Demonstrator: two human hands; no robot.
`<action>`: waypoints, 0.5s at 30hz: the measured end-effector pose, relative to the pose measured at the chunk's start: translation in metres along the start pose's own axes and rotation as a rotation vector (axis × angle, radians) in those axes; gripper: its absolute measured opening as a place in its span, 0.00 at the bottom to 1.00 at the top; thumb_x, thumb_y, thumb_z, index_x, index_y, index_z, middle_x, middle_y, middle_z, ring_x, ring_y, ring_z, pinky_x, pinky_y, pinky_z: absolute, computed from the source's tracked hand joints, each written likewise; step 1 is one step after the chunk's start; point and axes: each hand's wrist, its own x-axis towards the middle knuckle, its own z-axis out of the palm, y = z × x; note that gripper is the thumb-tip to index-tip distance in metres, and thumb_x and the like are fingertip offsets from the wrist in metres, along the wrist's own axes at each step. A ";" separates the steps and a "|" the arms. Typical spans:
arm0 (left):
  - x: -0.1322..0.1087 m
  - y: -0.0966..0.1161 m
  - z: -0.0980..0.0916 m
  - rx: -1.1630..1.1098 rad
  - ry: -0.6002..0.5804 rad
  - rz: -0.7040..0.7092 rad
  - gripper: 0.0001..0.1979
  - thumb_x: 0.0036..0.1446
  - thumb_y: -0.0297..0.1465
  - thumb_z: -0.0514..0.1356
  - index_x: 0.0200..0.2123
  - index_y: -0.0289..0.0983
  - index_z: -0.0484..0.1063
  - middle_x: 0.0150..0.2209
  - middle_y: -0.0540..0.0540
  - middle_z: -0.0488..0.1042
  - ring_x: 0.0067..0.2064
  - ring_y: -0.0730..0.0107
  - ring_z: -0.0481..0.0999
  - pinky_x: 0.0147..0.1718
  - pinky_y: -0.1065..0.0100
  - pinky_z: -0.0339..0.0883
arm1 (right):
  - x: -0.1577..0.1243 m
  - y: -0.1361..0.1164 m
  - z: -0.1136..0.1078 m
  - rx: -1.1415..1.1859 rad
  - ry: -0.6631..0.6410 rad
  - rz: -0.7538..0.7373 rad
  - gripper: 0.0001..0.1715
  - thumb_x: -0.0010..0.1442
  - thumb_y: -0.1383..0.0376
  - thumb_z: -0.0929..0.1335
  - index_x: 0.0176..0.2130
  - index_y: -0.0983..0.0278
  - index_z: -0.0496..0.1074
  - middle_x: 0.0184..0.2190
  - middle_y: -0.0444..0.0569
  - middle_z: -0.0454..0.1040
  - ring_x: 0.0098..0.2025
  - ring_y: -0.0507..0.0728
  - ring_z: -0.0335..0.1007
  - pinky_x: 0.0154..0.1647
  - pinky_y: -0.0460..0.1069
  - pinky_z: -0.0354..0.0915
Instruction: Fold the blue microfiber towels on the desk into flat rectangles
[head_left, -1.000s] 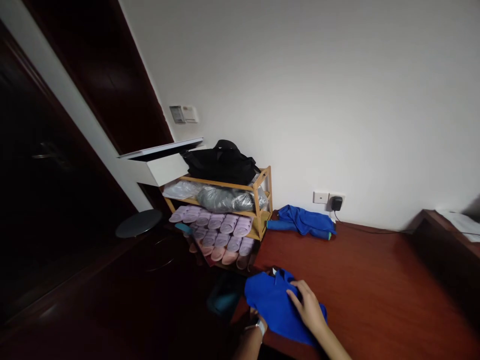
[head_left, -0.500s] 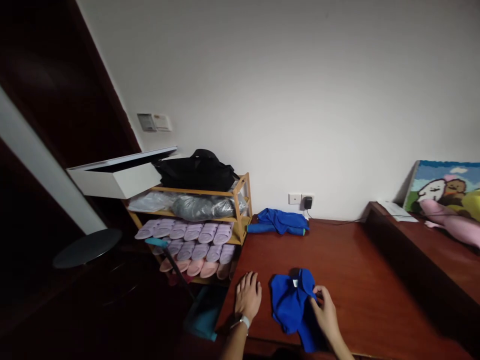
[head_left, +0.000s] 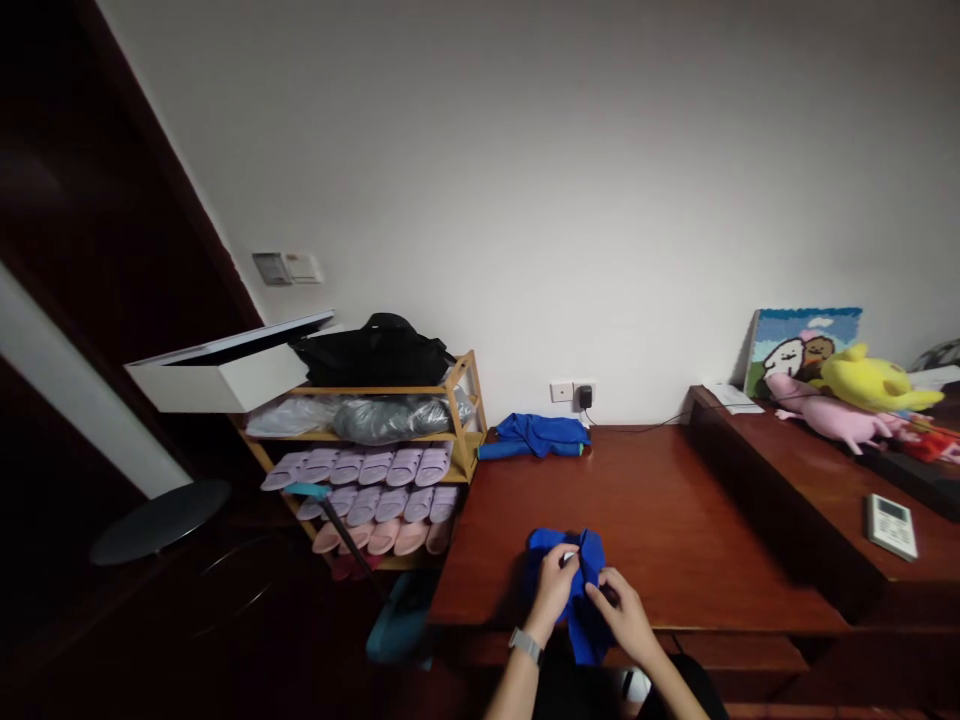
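A piece of blue cloth (head_left: 591, 632) lies bunched at the near edge of the brown wooden table (head_left: 645, 500), its lower part hanging toward the edge. My left hand (head_left: 555, 585), with a watch on the wrist, is closed on the cloth's upper middle, by a small white tag. On the cloth's right side, my right hand (head_left: 619, 605) pinches the fabric between thumb and fingers. What kind of garment or cloth it is, I cannot make out. A second blue cloth (head_left: 541, 434) rests folded at the back of the table, on a blue roll.
Left of the table stands a wooden rack (head_left: 461, 420) with slippers (head_left: 405, 465), a black bag (head_left: 379, 350) and a white box (head_left: 217, 385). A raised ledge on the right bears plush toys (head_left: 832, 412) and a remote control (head_left: 891, 525). A round stool (head_left: 161, 520) stands far left.
My left hand has left the tabletop and taken hold of the blue cloth. The cloth is gathered more tightly between both hands. The view has swung right.
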 end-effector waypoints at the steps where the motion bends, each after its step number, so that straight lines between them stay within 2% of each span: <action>1: -0.006 0.006 0.005 -0.037 0.005 -0.002 0.22 0.61 0.49 0.56 0.40 0.39 0.81 0.43 0.39 0.84 0.46 0.56 0.82 0.48 0.60 0.73 | -0.003 -0.003 -0.003 0.028 0.006 0.021 0.24 0.60 0.43 0.69 0.30 0.60 0.71 0.30 0.44 0.73 0.35 0.57 0.70 0.40 0.49 0.68; 3: -0.018 0.016 0.005 -0.096 0.022 0.003 0.23 0.60 0.51 0.57 0.41 0.38 0.80 0.43 0.39 0.83 0.46 0.55 0.82 0.49 0.60 0.73 | -0.007 -0.010 -0.013 0.093 0.051 0.065 0.27 0.59 0.40 0.68 0.30 0.60 0.71 0.28 0.42 0.71 0.32 0.56 0.68 0.37 0.49 0.67; 6: -0.029 0.033 -0.011 -0.222 0.092 0.001 0.25 0.56 0.54 0.61 0.40 0.39 0.80 0.43 0.39 0.83 0.47 0.54 0.81 0.49 0.59 0.73 | -0.006 -0.026 -0.036 0.173 0.163 0.106 0.29 0.57 0.37 0.68 0.29 0.59 0.69 0.25 0.41 0.68 0.30 0.55 0.66 0.34 0.48 0.66; 9: -0.032 0.055 -0.042 -0.325 0.156 -0.006 0.25 0.51 0.55 0.66 0.39 0.38 0.80 0.42 0.39 0.83 0.47 0.52 0.81 0.49 0.59 0.73 | -0.001 -0.050 -0.072 0.217 0.264 0.120 0.30 0.55 0.36 0.69 0.31 0.58 0.70 0.26 0.41 0.70 0.30 0.55 0.67 0.34 0.48 0.66; 12: -0.031 0.081 -0.077 -0.320 0.141 0.026 0.25 0.49 0.53 0.68 0.39 0.38 0.80 0.41 0.39 0.83 0.46 0.53 0.81 0.47 0.59 0.73 | 0.004 -0.077 -0.114 0.207 0.309 0.095 0.31 0.53 0.36 0.70 0.39 0.58 0.73 0.33 0.45 0.76 0.37 0.59 0.73 0.40 0.50 0.69; 15: -0.031 0.105 -0.113 -0.272 0.107 0.066 0.25 0.48 0.51 0.69 0.40 0.37 0.80 0.41 0.39 0.83 0.45 0.54 0.82 0.46 0.60 0.74 | 0.004 -0.099 -0.159 0.107 0.371 0.073 0.27 0.53 0.40 0.69 0.37 0.59 0.73 0.32 0.45 0.77 0.38 0.59 0.73 0.40 0.50 0.69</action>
